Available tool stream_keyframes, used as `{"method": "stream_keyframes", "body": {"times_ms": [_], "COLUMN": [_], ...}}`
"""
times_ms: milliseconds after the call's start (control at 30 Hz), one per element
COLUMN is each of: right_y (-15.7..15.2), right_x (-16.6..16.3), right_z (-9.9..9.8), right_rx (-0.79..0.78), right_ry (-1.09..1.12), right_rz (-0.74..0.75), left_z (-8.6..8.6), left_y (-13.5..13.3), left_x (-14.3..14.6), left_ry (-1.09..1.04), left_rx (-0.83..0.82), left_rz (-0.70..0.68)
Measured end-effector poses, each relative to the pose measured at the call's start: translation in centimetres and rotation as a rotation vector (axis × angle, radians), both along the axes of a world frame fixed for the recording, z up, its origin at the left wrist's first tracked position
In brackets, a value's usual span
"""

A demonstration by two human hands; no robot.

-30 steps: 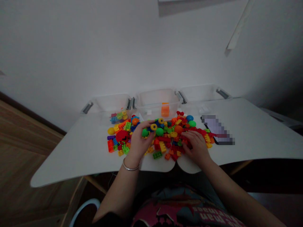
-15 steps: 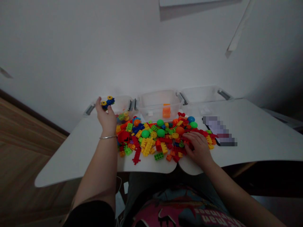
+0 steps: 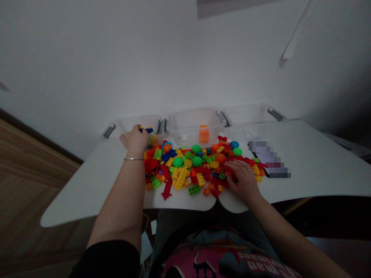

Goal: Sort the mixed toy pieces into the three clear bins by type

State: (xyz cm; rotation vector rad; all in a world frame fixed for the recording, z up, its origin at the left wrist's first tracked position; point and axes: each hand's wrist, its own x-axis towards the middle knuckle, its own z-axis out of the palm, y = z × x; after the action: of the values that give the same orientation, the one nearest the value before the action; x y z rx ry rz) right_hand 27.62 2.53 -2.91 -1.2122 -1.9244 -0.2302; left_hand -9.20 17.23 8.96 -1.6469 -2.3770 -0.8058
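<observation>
A heap of bright toy blocks [image 3: 197, 168] lies in the middle of the white table [image 3: 313, 162]. My left hand [image 3: 135, 139] reaches into the left clear bin [image 3: 127, 122]. Its fingers are curled round a blue and yellow piece [image 3: 145, 129] just over other coloured pieces inside. A thin bangle sits on that wrist. My right hand [image 3: 242, 178] rests on the red blocks at the right of the heap, fingers stretched flat and holding nothing.
A middle clear bin [image 3: 185, 117] holds an orange block [image 3: 203, 135]. A third clear bin [image 3: 249, 114] stands to its right. A blurred flat object [image 3: 269, 159] lies right of the heap. A white wall is behind; wooden floor shows at the left.
My left hand took a blue and yellow piece from the heap, lifted it over the left bin, and has now dropped down into that bin. The right hand stayed put.
</observation>
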Motion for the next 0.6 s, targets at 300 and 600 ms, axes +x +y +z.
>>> {"method": "stream_keyframes", "body": {"times_ms": [300, 600], "right_y": [0.0, 0.0], "right_x": [0.0, 0.0], "right_z": [0.2, 0.2], "right_rx": [0.024, 0.003], "right_ry": [-0.035, -0.021], "right_rz": [-0.004, 0.008], "left_z": [-1.0, 1.9], "left_y": [-1.3, 0.6], "left_x": [0.8, 0.2], "left_ry": [0.220, 0.351], "left_rx": [0.108, -0.447], "left_rz": [-0.106, -0.235]}}
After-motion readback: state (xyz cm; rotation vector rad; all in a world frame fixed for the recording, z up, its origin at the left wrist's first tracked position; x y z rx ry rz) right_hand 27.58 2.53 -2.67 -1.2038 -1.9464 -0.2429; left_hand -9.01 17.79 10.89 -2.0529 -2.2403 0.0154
